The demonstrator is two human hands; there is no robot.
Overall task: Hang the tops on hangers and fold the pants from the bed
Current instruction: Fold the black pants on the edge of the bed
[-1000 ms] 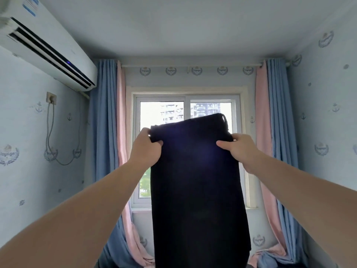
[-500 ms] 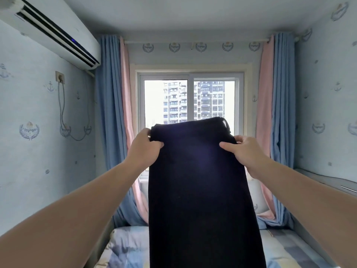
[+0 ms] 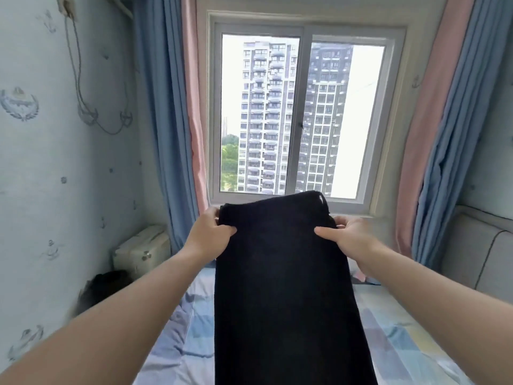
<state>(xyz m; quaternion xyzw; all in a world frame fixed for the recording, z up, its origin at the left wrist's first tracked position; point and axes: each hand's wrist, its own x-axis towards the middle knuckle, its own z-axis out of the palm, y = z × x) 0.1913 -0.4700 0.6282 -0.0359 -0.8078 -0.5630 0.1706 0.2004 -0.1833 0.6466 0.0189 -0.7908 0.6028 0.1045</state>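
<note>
Small bedroom, daylit window (image 3: 302, 112) at 12.
Blue/pink curtains (image 3: 158, 120) ea. side; nautical wallpaper (image 3: 55, 176); beige case (image 3: 141, 250), maybe, at 9; bed (image 3: 402, 337) at 6.

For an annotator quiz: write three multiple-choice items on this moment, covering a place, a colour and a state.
1. Where do the left hand and right hand grip the black pants? A) lower hem B) upper edge C) mid-leg
2. Colour of the curtain strips nearest the window? A) pink B) green C) yellow
3. The pants are: A) folded flat B) on a hanger C) held up, hanging down
Answers: 1 B, both pinch the top corners. 2 A, pink fabric flanks the window. 3 C, they hang from both hands.
</note>
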